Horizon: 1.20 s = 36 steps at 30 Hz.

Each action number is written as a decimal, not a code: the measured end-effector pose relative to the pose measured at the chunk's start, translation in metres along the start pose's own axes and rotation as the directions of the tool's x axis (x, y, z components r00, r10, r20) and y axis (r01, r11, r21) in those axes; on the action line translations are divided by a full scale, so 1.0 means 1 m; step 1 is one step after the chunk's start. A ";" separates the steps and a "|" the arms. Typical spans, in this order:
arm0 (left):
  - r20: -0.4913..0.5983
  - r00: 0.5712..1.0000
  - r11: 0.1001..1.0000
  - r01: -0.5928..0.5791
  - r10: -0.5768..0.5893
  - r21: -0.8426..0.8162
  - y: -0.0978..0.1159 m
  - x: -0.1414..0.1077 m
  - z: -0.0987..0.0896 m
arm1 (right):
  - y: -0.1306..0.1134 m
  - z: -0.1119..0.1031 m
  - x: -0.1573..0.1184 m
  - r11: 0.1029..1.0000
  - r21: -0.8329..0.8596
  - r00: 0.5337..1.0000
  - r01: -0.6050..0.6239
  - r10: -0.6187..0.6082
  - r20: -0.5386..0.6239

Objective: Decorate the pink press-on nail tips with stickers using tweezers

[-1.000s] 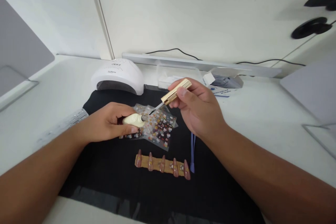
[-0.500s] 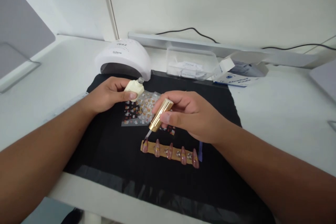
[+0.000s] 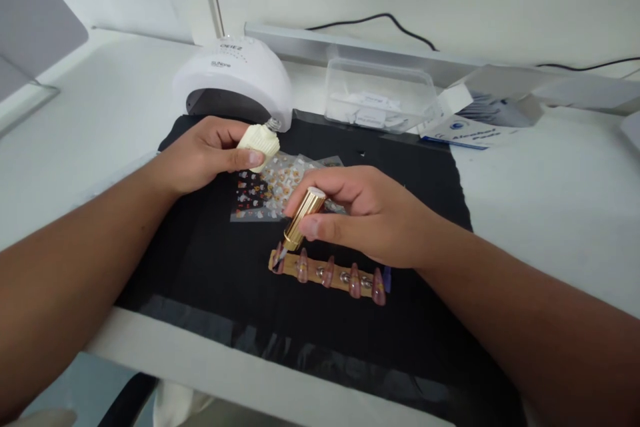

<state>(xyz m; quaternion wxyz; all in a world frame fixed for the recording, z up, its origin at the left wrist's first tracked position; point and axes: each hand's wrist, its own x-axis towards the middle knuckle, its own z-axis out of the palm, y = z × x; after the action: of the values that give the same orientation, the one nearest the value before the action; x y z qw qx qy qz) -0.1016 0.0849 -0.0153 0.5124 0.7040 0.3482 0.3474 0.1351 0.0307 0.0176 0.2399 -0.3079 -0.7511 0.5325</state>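
My left hand grips a cream ribbed bottle, tilted, its clear threaded neck uncapped. Between the thumb and fingers of my right hand is a gold brush cap, slanting down to the left. Its brush tip is at the leftmost false nail; whether it touches is too small to tell. Several pinkish, pointed false nails stand in a row across a tan strip with silver round pieces. Behind the strip lie clear sticker sheets, partly hidden by my right hand.
A white nail lamp stands at the back left of the black mat. Behind the mat are a clear plastic box with white packets and an open alcohol pads box. A purple stick lies by the strip's right end.
The brush has moved lower along the leftmost nail, with my right hand tilting slightly. The view has shifted, so the mat and lamp appear higher. My left hand still holds the bottle.
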 end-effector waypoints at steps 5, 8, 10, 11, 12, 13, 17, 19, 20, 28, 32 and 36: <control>0.000 1.000 1.000 0.014 -0.014 0.020 0.001 -0.001 0.000 | 0.000 -0.004 0.001 1.000 -0.009 1.000 0.018 -0.018 -0.008; 0.000 1.000 1.000 0.004 -0.004 0.013 0.001 -0.001 0.000 | 0.000 -0.005 0.001 0.999 0.017 0.999 0.033 -0.032 -0.021; 0.000 1.000 1.000 -0.001 0.001 0.010 0.000 -0.001 0.000 | -0.001 -0.004 0.001 0.998 0.041 0.999 0.037 -0.036 -0.026; -0.001 1.000 1.000 -0.001 0.001 0.012 0.000 -0.001 0.000 | -0.002 -0.003 0.000 0.998 0.049 0.999 0.033 -0.032 -0.021; -0.003 1.000 1.000 0.002 -0.002 0.017 0.000 -0.001 0.000 | -0.002 -0.002 0.000 0.998 0.053 1.000 0.024 -0.024 -0.011; -0.004 1.000 1.000 0.004 -0.003 0.022 0.000 -0.001 0.000 | -0.003 0.000 -0.001 0.999 0.051 1.000 0.014 -0.014 -0.002; 0.003 1.000 1.000 -0.004 0.004 0.029 0.003 -0.001 0.001 | -0.003 0.002 0.000 1.000 0.026 1.000 0.007 -0.007 0.007; 0.017 1.000 1.000 0.003 -0.003 0.027 0.004 -0.002 0.001 | -0.001 0.001 0.001 1.000 0.019 1.000 0.020 -0.020 0.006; 0.024 1.000 1.000 0.008 -0.008 0.027 0.004 -0.002 0.000 | -0.001 0.000 0.001 1.000 0.018 1.000 0.024 -0.024 0.009; -0.024 1.000 0.999 0.002 -0.001 0.044 0.001 -0.002 -0.001 | 0.002 -0.001 0.000 0.997 0.069 1.000 0.028 -0.028 -0.001; -0.024 1.000 0.999 -0.001 0.003 0.049 -0.001 -0.002 -0.001 | 0.002 0.002 0.000 0.994 0.106 1.000 0.007 -0.010 0.028; -0.015 1.000 0.999 -0.011 0.012 0.053 -0.001 -0.002 -0.002 | 0.004 -0.001 0.002 0.998 0.060 0.999 0.024 -0.026 0.030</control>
<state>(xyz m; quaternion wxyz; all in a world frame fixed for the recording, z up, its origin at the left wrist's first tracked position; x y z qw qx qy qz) -0.1043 0.0841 -0.0160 0.4888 0.7165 0.3572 0.3466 0.1351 0.0332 0.0143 0.2440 -0.2831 -0.7421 0.5564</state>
